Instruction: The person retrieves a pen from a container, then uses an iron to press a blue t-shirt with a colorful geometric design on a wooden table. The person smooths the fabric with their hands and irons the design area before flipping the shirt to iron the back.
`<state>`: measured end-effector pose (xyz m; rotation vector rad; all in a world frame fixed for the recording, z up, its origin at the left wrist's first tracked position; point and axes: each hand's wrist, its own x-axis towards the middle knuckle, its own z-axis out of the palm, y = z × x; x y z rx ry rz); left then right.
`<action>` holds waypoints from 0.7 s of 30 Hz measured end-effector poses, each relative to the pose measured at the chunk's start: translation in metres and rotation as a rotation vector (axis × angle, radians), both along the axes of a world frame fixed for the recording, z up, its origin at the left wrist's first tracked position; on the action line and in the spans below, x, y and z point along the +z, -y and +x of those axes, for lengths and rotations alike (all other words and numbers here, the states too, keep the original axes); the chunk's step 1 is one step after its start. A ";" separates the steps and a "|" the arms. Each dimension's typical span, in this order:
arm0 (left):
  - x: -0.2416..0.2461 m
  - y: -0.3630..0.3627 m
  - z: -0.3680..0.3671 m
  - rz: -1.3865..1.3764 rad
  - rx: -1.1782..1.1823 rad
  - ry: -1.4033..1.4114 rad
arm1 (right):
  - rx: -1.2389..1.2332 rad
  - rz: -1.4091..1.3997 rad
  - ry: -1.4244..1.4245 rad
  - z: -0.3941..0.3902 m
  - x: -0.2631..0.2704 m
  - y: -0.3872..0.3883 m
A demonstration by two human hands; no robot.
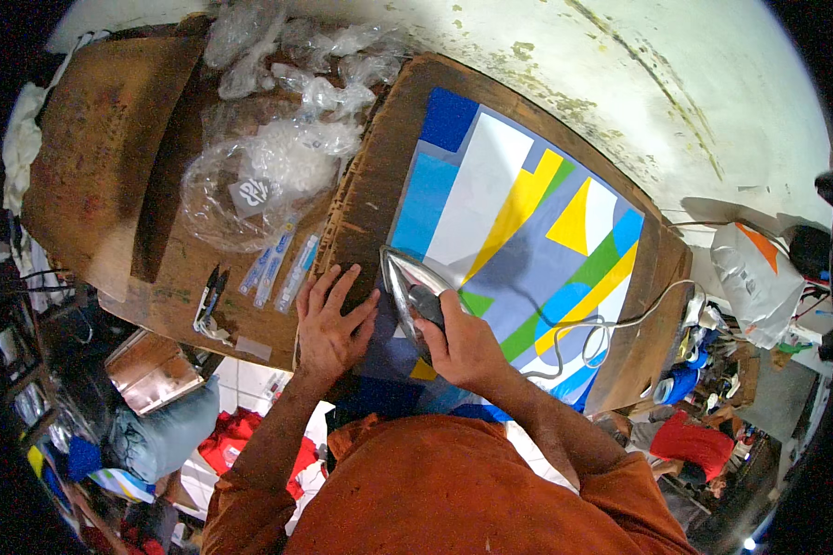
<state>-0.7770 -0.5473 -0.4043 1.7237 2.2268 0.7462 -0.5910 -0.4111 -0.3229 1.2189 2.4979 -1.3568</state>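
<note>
My right hand grips the dark handle of a clothes iron, whose shiny metal body points toward the far left. Beneath it a flat printed fabric with blue, white, yellow and green shapes is spread over a brown wooden board. The iron sits at the fabric's left edge; its soleplate is hidden. With fingers apart, my left hand rests on the board's left border, just left of the iron. From the iron a pale cord runs across the fabric toward the right.
Left of the board, clear plastic bags, printed plastic strips and black pens lie on a wooden table. A stained wall rises behind. A grey bag hangs at right. Another person in red is at lower right.
</note>
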 end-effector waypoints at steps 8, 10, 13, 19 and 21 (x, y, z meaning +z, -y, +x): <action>0.000 0.000 0.004 0.018 0.035 -0.001 | -0.301 -0.212 -0.110 0.002 0.005 0.001; 0.001 0.002 0.004 0.018 0.019 -0.009 | -0.338 -0.170 -0.174 -0.011 0.000 -0.001; 0.003 0.003 0.000 -0.015 -0.016 0.009 | -0.421 -0.167 -0.127 -0.035 -0.009 -0.008; 0.003 0.002 -0.010 -0.008 -0.085 0.055 | -0.498 0.056 -0.057 -0.067 -0.024 -0.026; 0.001 0.003 -0.011 -0.030 -0.094 0.072 | -0.532 0.058 -0.095 -0.071 -0.026 -0.035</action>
